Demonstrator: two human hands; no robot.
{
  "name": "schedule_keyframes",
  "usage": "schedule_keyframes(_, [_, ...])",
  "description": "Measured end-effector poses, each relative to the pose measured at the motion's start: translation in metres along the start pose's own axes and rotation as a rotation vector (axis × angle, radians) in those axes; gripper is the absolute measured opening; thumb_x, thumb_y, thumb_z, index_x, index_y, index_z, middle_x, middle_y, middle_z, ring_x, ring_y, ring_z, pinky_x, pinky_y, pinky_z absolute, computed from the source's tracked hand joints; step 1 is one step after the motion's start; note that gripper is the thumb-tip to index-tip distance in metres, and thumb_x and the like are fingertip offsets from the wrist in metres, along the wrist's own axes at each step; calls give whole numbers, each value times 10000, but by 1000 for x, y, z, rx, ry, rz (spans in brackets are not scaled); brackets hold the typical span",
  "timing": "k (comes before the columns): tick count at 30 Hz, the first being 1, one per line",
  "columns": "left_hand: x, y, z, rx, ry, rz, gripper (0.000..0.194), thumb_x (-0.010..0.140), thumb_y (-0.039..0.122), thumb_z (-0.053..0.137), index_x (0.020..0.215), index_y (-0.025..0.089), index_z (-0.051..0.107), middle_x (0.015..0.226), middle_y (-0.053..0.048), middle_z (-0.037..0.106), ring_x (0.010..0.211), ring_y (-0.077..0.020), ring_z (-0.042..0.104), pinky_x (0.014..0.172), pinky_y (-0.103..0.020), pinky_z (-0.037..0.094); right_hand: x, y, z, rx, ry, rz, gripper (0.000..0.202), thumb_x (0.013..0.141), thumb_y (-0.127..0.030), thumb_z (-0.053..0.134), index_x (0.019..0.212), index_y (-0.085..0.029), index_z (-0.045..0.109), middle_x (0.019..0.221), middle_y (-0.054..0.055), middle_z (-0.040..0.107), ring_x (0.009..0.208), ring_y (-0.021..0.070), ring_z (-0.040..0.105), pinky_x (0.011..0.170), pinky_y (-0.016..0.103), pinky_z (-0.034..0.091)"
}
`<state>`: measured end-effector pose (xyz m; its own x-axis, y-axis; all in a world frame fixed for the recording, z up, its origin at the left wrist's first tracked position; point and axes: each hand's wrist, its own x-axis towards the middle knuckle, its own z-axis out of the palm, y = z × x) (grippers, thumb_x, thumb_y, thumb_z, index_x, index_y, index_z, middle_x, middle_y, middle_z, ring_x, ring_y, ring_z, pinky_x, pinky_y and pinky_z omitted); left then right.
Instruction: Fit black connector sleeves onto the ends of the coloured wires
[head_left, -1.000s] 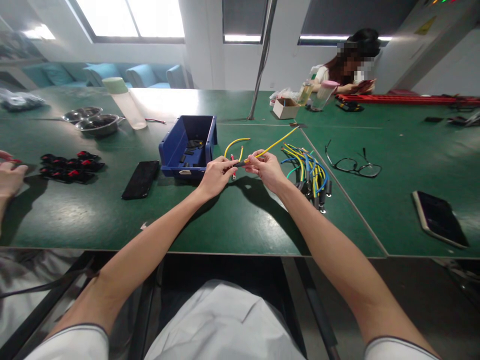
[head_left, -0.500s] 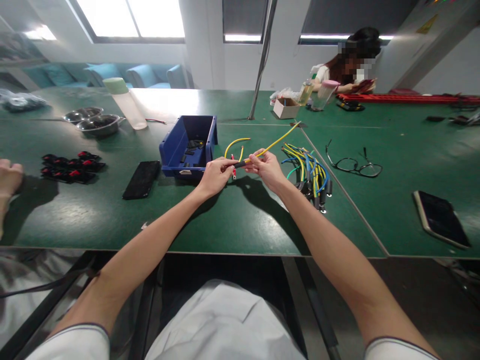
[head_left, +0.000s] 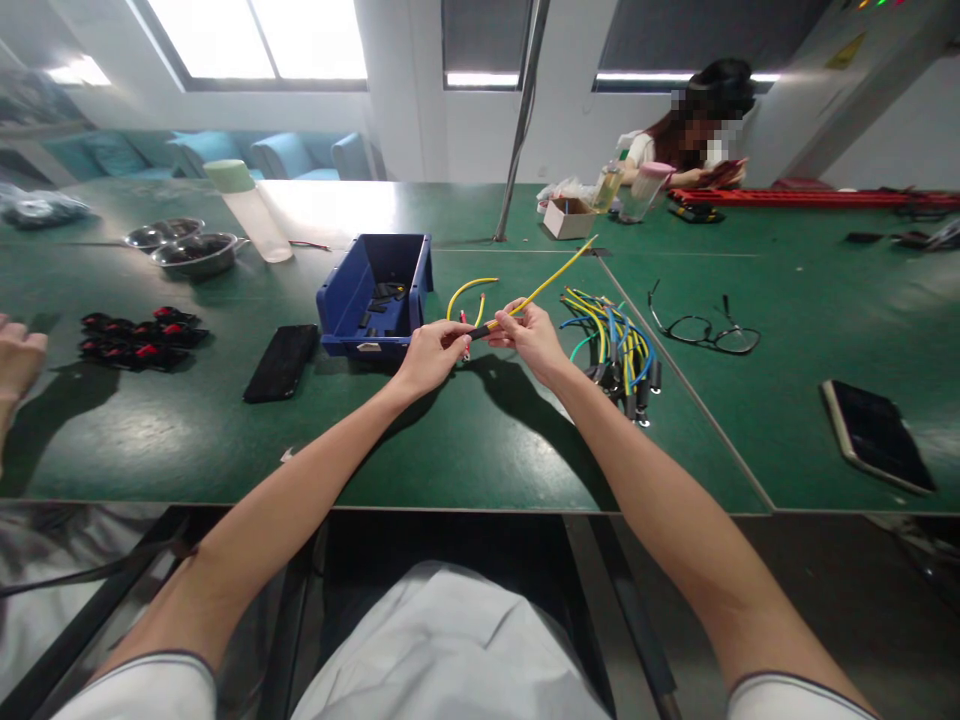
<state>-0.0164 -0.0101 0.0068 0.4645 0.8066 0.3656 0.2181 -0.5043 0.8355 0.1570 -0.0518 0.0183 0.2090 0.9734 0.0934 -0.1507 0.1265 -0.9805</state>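
Note:
A yellow cable with a black sleeve on its near end is held between my hands, above the green table. My left hand pinches the black sleeve. My right hand grips the yellow cable just beside the sleeve, and the cable's free end points up and right. Behind my hands lies a loose curved yellow wire. Right of my right hand rests a bundle of yellow, blue and green cables with black sleeves and ring terminals. Small black pieces lie in the blue bin by my left hand.
To the left are a black phone, black-and-red parts, metal bowls, a bottle and another person's hand. To the right are eyeglasses and a phone. A pole stands behind; a person sits across.
Both hands keep their hold on the cable and sleeve, almost unmoved. The view has shifted very slightly.

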Motion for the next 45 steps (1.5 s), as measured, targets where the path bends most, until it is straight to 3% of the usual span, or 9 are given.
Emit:
schedule_keyframes(9, [-1,-2,1,23,2,3,232,835,229,595,1016,153,720,794,-44,718,653,-140,664,651,-256,536,2,5,-1,-38,21,-33,378,695,-453,751,827,-213,490,679,0,682,610,160,680,595,285,555])
schedule_keyframes(14, [-2,-6,4,28,-23,18,243,843,234,579,1029,150,713,807,-51,714,680,-146,659,666,-263,533,4,10,-3,-89,137,-80,456,666,-453,758,961,-210,510,675,-15,674,603,146,666,587,272,553])
schedule_keyframes(19, [-5,-6,11,62,-74,89,237,840,211,585,1035,158,708,927,-64,720,806,-165,665,763,-290,535,6,14,-8,-136,212,-129,554,708,-482,702,1137,-213,478,692,-34,666,559,136,646,564,266,543])
schedule_keyframes(24, [-7,-2,11,235,-87,204,260,896,223,511,1072,149,688,1009,-83,688,918,-182,648,885,-331,517,6,9,-13,-267,253,-184,565,744,-455,664,1219,-203,487,696,-25,653,542,140,631,521,258,523])
schedule_keyframes(28, [-5,-7,10,432,-75,283,365,925,215,450,1247,121,594,1354,-156,528,1295,-234,476,1112,-380,370,7,-2,-24,-373,325,-246,600,773,-435,629,1301,-185,493,681,-11,644,513,148,597,505,276,510])
schedule_keyframes(33, [-3,-18,14,613,-146,251,504,928,278,477,1401,106,440,1519,-217,311,1420,-303,298,1152,-453,293,2,-17,-51,-606,445,-250,597,812,-444,564,1332,-155,516,731,48,665,538,178,598,551,337,521])
schedule_keyframes(36, [-3,-24,17,652,-189,217,506,931,315,481,1397,120,454,1491,-227,354,1392,-326,344,1129,-466,320,-6,-26,-68,-750,509,-211,564,818,-424,560,1310,-149,549,760,80,687,561,196,621,572,353,522])
schedule_keyframes(39, [-3,-28,18,680,-202,221,413,937,321,467,1281,120,576,1385,-203,490,1318,-310,443,1109,-448,352,-16,-34,-83,-935,558,-188,488,817,-381,575,1245,-149,607,733,84,697,606,212,650,639,361,524])
schedule_keyframes(45, [0,-29,18,706,-189,235,310,932,236,453,1124,114,664,1220,-143,600,1162,-238,546,1033,-352,439,-35,-44,-95,-1432,593,-28,368,842,-332,546,1143,-162,671,884,134,719,872,272,678,800,384,496])
